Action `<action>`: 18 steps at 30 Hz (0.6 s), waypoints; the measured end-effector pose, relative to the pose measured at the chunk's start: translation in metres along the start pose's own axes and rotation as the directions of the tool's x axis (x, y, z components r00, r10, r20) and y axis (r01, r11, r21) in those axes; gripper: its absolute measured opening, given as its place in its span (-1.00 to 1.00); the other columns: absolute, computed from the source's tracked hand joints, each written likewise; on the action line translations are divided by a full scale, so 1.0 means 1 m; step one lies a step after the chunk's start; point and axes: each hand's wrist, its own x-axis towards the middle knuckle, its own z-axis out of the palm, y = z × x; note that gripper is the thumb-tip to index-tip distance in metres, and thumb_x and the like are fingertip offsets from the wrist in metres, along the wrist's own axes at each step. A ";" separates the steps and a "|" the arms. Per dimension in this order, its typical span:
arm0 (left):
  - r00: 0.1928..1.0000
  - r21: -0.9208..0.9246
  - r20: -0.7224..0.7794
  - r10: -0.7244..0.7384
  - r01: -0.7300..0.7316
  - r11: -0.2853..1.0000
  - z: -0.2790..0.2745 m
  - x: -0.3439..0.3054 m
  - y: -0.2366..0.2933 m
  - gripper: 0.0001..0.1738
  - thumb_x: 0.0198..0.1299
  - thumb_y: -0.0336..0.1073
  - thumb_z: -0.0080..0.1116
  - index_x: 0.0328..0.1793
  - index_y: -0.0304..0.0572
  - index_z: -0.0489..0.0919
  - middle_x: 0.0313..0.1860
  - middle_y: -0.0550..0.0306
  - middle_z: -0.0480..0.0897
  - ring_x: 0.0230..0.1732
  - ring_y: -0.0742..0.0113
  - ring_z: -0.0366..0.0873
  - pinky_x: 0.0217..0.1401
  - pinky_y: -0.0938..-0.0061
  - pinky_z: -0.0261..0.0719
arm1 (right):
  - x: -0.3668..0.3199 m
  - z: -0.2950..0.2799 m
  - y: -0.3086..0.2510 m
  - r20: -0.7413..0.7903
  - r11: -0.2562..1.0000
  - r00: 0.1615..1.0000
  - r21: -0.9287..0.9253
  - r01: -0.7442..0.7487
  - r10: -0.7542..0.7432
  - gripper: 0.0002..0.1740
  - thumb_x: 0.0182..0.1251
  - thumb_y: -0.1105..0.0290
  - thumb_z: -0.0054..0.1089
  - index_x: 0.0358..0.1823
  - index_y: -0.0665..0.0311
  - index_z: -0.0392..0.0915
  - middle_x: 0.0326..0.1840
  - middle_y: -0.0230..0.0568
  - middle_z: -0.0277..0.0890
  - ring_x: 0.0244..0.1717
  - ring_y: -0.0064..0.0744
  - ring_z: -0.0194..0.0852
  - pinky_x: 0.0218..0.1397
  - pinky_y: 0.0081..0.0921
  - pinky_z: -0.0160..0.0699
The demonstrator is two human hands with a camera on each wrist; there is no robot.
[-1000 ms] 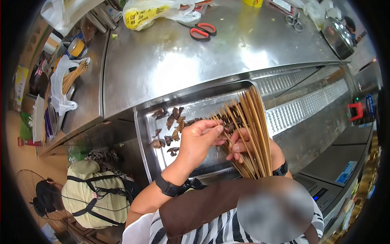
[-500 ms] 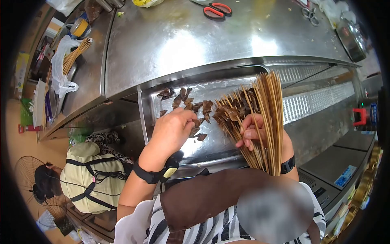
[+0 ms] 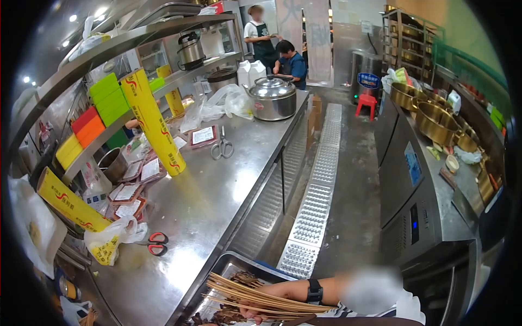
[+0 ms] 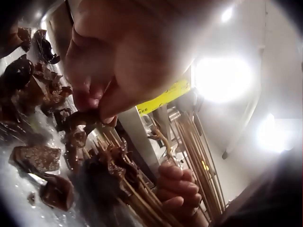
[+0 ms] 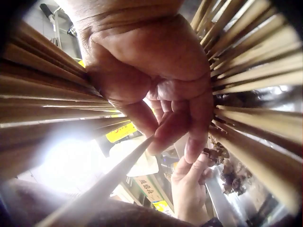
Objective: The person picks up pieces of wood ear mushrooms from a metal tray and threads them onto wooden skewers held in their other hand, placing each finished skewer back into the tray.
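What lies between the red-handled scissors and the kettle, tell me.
Grey scissors lie between them on the metal table; the head view shows this.

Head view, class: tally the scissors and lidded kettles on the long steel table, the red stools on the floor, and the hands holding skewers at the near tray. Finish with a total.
Red-handled scissors and grey scissors: 2
Lidded kettle: 1
Red stool: 1
Right hand holding skewers: 1
Total: 5
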 end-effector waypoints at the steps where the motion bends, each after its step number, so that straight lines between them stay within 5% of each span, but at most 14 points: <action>1: 0.988 -0.094 0.014 -0.151 0.151 0.984 -0.001 0.000 -0.001 -0.94 0.20 -0.46 0.25 -0.20 -0.24 0.63 -0.37 0.10 0.62 -0.40 0.31 0.55 -0.29 0.44 0.52 | -0.004 0.007 -0.002 -0.003 0.994 1.000 0.106 -0.005 0.006 -0.79 0.40 0.33 0.23 -0.09 0.29 0.48 -0.34 -0.24 0.54 -0.31 -0.35 0.61 -0.37 -0.57 0.62; 4: 0.980 -0.271 -0.072 -0.187 0.162 0.949 0.005 0.002 -0.017 -0.94 0.27 -0.42 0.23 -0.18 -0.25 0.62 -0.42 0.22 0.60 -0.46 0.51 0.47 -0.36 0.57 0.46 | -0.005 0.017 -0.003 -0.033 0.972 0.999 0.231 -0.033 0.042 -0.80 0.39 0.38 0.23 -0.07 0.30 0.47 -0.33 -0.21 0.53 -0.32 -0.30 0.60 -0.38 -0.53 0.63; 9: 0.965 -0.402 -0.110 -0.240 0.177 0.898 0.015 0.004 -0.023 -0.92 0.29 -0.40 0.22 -0.13 -0.21 0.60 -0.39 0.26 0.59 -0.47 0.55 0.46 -0.42 0.62 0.43 | -0.015 0.036 -0.015 -0.018 0.945 1.000 0.326 0.015 -0.010 -0.81 0.37 0.39 0.26 -0.10 0.29 0.48 -0.35 -0.22 0.52 -0.34 -0.34 0.59 -0.35 -0.51 0.62; 13: 0.950 -0.643 -0.136 -0.282 0.131 0.754 0.021 0.007 -0.024 -0.90 0.32 -0.35 0.20 -0.11 -0.16 0.56 -0.39 0.24 0.60 -0.50 0.56 0.46 -0.52 0.66 0.38 | -0.011 0.020 -0.006 -0.028 0.984 0.999 0.178 -0.017 0.022 -0.78 0.36 0.37 0.28 -0.08 0.30 0.49 -0.32 -0.18 0.54 -0.31 -0.31 0.63 -0.27 -0.46 0.69; 18: 0.932 -0.723 -0.150 -0.329 0.124 0.680 0.021 0.010 -0.012 -0.85 0.33 -0.30 0.19 -0.05 -0.13 0.53 -0.39 0.21 0.62 -0.56 0.55 0.45 -0.60 0.68 0.35 | -0.013 0.021 -0.006 -0.018 0.975 1.000 0.221 -0.019 0.023 -0.80 0.36 0.37 0.27 -0.11 0.29 0.49 -0.35 -0.21 0.55 -0.31 -0.34 0.64 -0.26 -0.46 0.70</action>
